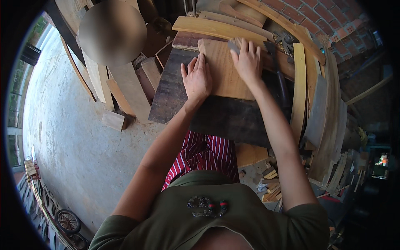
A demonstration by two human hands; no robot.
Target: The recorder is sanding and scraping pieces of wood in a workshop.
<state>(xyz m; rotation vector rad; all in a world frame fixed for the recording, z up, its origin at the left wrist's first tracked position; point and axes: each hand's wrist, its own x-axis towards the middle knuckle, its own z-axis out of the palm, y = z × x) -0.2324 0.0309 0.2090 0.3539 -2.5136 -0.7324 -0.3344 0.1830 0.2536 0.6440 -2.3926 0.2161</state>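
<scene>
A flat wooden board (229, 78) lies on a dark, worn work surface (175, 84) before me. My left hand (197, 79) rests with its fingers extended along the board's left edge, near a small pale wood piece (202, 46) at the upper left corner. At the far right part of the board, my right hand (248, 62) has its fingers bent over a small grey piece (233, 45), blurred and partly covered; it may be sandpaper. Right of that hand lies a flat-bladed tool with a dark handle (282, 89), apparently a chisel.
A curved yellowish plank (218, 28) borders the work surface at the back. Long boards (325, 125) stand along the right side, and a narrow yellow strip (299, 87) lies nearer. Lumber offcuts (129, 90) lean at the left. Wood scraps (272, 187) litter the floor.
</scene>
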